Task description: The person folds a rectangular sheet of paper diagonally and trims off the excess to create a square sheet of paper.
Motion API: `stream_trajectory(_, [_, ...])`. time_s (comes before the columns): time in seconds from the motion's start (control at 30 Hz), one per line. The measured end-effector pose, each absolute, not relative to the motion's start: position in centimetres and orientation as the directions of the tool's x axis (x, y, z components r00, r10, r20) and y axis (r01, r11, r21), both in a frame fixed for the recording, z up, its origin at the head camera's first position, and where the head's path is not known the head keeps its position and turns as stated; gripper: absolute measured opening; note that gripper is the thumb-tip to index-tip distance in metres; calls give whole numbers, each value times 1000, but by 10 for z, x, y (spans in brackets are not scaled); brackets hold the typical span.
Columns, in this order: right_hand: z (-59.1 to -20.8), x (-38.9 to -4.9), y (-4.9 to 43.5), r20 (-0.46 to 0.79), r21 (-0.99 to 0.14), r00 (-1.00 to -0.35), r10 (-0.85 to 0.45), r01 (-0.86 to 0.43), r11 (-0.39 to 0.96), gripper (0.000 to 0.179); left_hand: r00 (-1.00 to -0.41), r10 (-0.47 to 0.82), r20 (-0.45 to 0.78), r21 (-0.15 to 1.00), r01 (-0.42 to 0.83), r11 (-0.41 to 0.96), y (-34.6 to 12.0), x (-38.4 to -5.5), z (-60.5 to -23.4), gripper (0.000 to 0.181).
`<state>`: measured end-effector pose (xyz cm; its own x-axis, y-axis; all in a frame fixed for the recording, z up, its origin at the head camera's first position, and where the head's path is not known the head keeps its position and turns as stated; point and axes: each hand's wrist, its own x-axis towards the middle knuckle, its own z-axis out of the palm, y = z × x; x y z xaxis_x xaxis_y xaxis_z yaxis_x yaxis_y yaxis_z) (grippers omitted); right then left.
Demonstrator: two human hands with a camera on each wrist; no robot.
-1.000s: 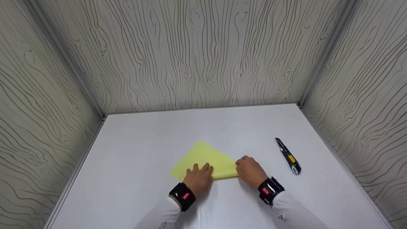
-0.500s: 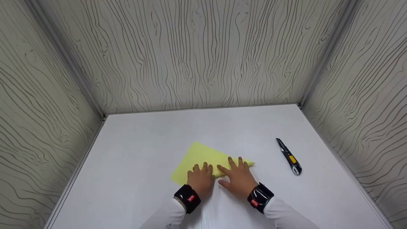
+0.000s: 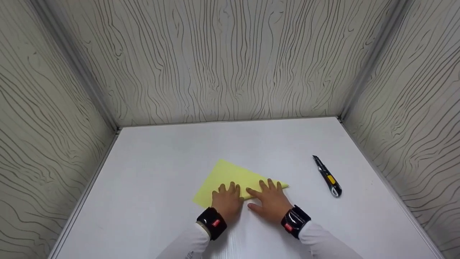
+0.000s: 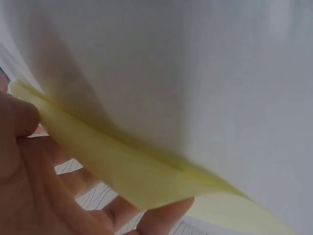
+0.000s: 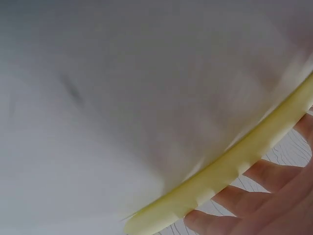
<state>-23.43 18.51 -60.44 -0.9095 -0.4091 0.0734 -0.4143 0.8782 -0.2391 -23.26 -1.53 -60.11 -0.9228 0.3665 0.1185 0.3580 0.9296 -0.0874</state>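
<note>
A sheet of yellow paper (image 3: 230, 176) lies on the table, its near edge folded over and its right end narrowing to a point. My left hand (image 3: 228, 205) rests on the near left part, fingers on the paper. Spread fingers of my right hand (image 3: 271, 203) press on the folded edge towards the pointed end. In the left wrist view, the paper's fold (image 4: 132, 171) curves up against my fingers. The right wrist view shows a narrow rolled-looking strip of the paper (image 5: 220, 171) with fingertips along it. Parts of the near edge are hidden under both hands.
A black utility knife (image 3: 327, 176) with a yellow slider lies to the right of the paper. The white table (image 3: 151, 162) is enclosed by wood-patterned panels (image 3: 222, 64) at the back and sides. Black bands circle both wrists.
My right hand has left the paper's right corner, moved left and spread over the fold. The pointed right end now shows, and the paper has turned slightly. My left hand has barely moved.
</note>
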Motion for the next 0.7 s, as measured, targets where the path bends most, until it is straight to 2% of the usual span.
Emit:
stream_trajectory(0.5, [-607,-239,187,33,-270,-910,-413,-406,873,58,-926,363,106,-51,359,932,-16,-238,-606,51])
stream_trajectory(0.6, [-608,-240,187,19,-269,-912,-409,-399,877,59,-923,364,125,-31,363,931,-17,-239,-602,46])
stream_trajectory(0.7, [-609,-241,187,8,-270,-915,-403,-390,880,58,-916,364,168,-8,367,930,-18,-241,-597,33])
